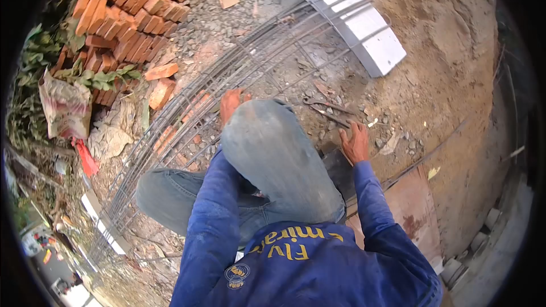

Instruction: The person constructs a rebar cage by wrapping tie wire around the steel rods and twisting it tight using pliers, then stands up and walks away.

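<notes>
Nearest are my blue shirt (pixel 318 267) and the faded jeans (pixel 270 153) over my bent knees, with a flat brown board (pixel 406 207) on the ground to the right. Just beyond the raised knee, on the right, my right hand (pixel 355 142) is low over the dirt, palm down, fingers partly bent and a little spread. Its fingertips are at the near end of one handle of a pair of pincers (pixel 331 117); I can't tell whether they close on it or only touch. The pincers lie on the ground, just far and left of that hand, handles apart and pointing right towards me.

A little farther, on the left, my left hand (pixel 230 104) is at the near edge of a steel rebar cage (pixel 224 65), partly hidden by the knee, so I can't tell how tightly it grips, or whether it has hold of a bar. The cage runs from near left to far right, its far end lying across a white block (pixel 378 48). Stacked bricks (pixel 128 0) are at the far left.
</notes>
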Tool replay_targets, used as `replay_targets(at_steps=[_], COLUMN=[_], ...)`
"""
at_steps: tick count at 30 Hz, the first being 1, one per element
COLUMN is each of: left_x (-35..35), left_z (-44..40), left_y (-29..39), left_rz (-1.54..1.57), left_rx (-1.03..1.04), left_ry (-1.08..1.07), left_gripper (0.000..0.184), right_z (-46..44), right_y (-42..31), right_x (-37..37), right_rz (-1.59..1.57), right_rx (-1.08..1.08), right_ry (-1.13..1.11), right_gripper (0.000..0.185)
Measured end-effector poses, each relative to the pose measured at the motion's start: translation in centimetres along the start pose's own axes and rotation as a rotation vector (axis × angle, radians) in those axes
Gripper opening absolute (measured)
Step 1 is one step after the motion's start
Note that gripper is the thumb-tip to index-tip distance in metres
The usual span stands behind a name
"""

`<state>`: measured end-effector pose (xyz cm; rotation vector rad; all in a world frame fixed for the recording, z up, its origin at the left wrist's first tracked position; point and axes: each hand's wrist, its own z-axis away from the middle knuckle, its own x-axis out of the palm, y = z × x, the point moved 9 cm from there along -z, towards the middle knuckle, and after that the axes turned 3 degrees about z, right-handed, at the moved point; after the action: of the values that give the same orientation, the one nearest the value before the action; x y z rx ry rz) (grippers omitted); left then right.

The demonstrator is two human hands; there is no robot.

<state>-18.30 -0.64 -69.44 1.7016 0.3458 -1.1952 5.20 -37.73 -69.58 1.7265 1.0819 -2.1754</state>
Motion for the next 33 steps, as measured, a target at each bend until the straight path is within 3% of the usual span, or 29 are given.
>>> replay_targets(at_steps=[2,5,7,10,13,15,18,21,23,25,26,27,29,30,31,32,33], left_x=[0.2,5.3,4.9,4.0,2.3,-0.7,-7.6,-17.6,-25.1,-32.6,-35.6,-42.9,-43.5,-42.7,-41.8,-40.3,-38.4], left_z=[-0.8,-3.8,-4.1,-3.2,-1.8,-1.5,-1.8,-0.2,2.8,7.1,9.5,18.9,25.1,28.5,33.2,39.2,45.0], left_y=[-0.4,-7.9,-6.8,-6.2,-4.7,-1.5,5.0,10.8,12.8,11.1,8.7,3.9,-2.8,-6.0,-9.7,-14.1,-16.1], left_rz=[0.047,0.023,0.159,0.223,0.327,0.417,0.542,0.473,0.622,0.526,0.429,0.264,0.246,0.355,0.398,0.573,0.611], left_rx=[0.011,0.012,-0.069,-0.131,-0.17,-0.184,-0.137,-0.095,0.037,0.065,0.079,-0.141,-0.39,-0.481,-0.632,-0.757,-0.922], left_ry=[-0.088,-0.167,-0.361,-0.403,-0.367,-0.307,-0.181,-0.02,0.143,0.35,0.427,0.658,0.635,0.637,0.653,0.71,0.794], left_gripper=[0.036,0.041,0.044,0.044,0.044,0.044,0.044,0.042,0.037,0.034,0.032,0.032,0.035,0.04,0.043,0.043,0.044], right_z=[1.7,6.0,11.2,18.2,24.3,28.6,29.8,25.3,22.0,16.8,15.0,6.2,2.2,-0.8,-4.2,-8.7,-11.6], right_y=[5.6,18.2,24.9,29.7,31.4,35.8,31.0,24.6,22.8,17.6,19.2,12.8,10.1,11.8,10.6,12.9,8.2], right_x=[-3.7,-8.9,-11.2,-10.8,-6.1,-0.3,2.1,1.5,3.0,-1.7,-0.8,3.0,0.3,-0.5,-0.3,-0.4,-2.7], right_rz=[-0.039,-0.233,-0.478,-0.771,-0.709,-0.33,-0.195,-0.224,-0.237,-0.163,-0.268,-0.371,-0.412,-0.311,-0.519,-0.184,-0.27], right_rx=[0.087,0.549,0.826,1.107,1.256,1.214,1.155,0.992,0.884,0.713,0.62,0.354,0.39,0.22,0.023,-0.531,-0.327], right_ry=[0.181,0.167,0.255,0.281,0.115,-0.113,-0.198,-0.076,-0.103,-0.09,-0.006,-0.078,-0.126,-0.029,-0.087,-0.13,-0.083], right_gripper=[0.033,0.037,0.036,0.036,0.034,0.032,0.033,0.034,0.035,0.036,0.037,0.037,0.038,0.039,0.039,0.044,0.046])
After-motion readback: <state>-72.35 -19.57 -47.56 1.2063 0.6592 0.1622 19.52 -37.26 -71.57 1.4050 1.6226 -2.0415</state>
